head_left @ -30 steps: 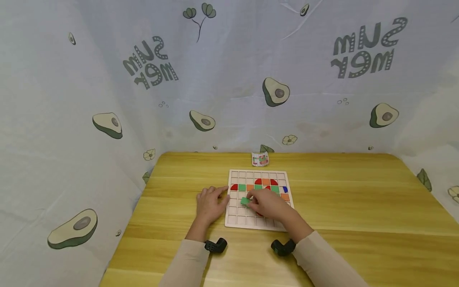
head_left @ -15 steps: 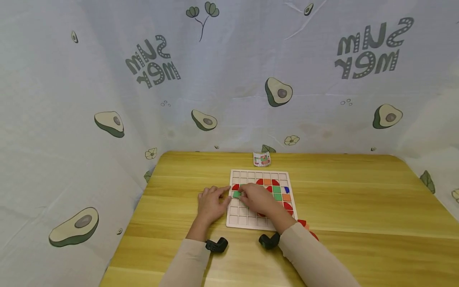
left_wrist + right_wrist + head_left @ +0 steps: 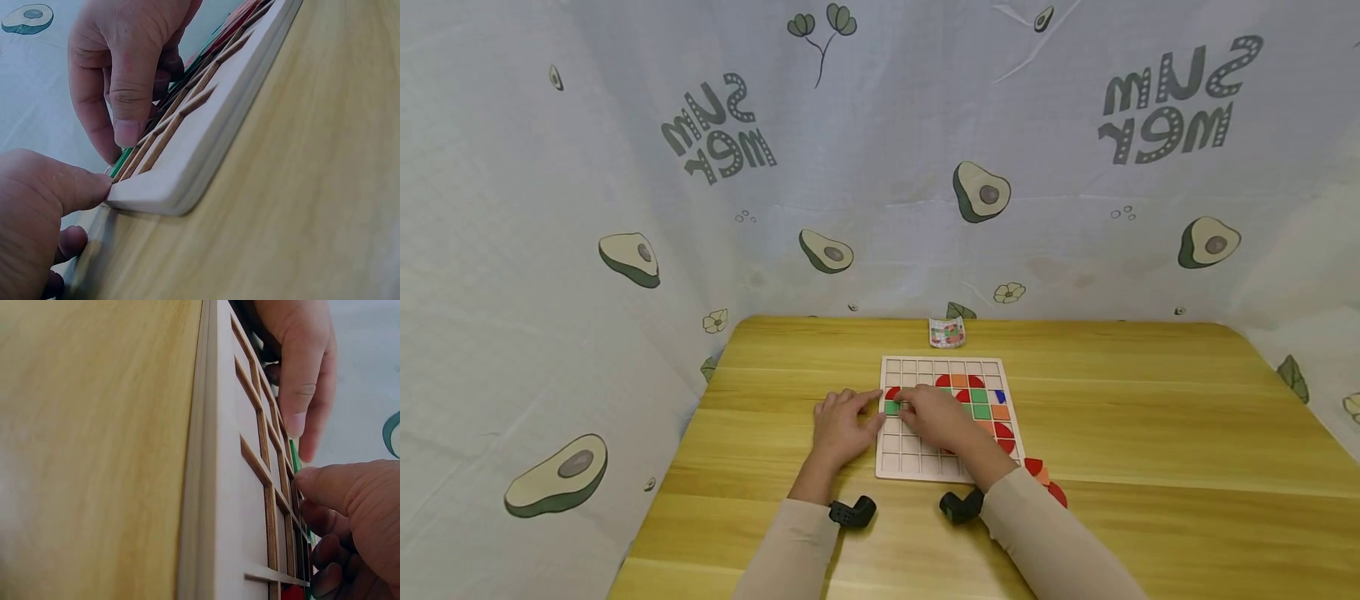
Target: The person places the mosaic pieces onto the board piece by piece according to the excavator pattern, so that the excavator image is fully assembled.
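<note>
A square wooden grid board lies on the table, partly filled with red, green, orange and blue pieces. My right hand reaches over its left half and pinches a green square tile at a cell in the leftmost column. In the left wrist view, the right thumb and a finger come down at the green tile's edge. My left hand rests at the board's left edge, thumb and index finger spread and touching it. The right hand and forearm hide some cells.
Loose red and orange pieces lie beside the board's lower right corner, partly behind the right sleeve. A small printed pattern card is beyond the board. A patterned curtain hangs behind the wooden table.
My right hand has moved leftward across the board with the green tile, which now lies flatter in the left column. The left hand has stayed at the board's edge.
</note>
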Demonstrator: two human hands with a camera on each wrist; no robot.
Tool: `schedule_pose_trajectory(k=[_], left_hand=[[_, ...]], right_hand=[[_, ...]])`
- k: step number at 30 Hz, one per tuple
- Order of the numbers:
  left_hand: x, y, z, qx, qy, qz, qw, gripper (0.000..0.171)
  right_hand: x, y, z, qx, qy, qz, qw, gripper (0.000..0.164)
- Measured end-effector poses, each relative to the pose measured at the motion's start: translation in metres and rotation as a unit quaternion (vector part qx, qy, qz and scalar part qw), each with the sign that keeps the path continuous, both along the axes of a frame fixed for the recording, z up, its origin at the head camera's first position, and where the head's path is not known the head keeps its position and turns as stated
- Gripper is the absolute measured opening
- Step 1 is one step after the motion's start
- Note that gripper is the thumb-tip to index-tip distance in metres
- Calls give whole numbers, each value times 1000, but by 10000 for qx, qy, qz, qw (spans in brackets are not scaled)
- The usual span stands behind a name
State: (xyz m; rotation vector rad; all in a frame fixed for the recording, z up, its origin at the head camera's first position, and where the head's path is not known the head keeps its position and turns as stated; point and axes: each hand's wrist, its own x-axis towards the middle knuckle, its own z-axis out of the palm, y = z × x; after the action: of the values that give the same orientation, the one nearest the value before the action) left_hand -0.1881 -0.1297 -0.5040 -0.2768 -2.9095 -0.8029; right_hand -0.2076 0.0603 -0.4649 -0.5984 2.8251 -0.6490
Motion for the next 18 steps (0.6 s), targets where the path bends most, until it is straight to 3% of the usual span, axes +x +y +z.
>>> schedule_pose_trajectory(k=[9,18], left_hand=[[0,1,-1,19,2,9,10000,42],[1,2,-1,80,-82,65,9999,42]], right_hand=[[11,21,10,-205,-37,-182,9996,32],[33,90,18,-302,-252,-330,9987,30]])
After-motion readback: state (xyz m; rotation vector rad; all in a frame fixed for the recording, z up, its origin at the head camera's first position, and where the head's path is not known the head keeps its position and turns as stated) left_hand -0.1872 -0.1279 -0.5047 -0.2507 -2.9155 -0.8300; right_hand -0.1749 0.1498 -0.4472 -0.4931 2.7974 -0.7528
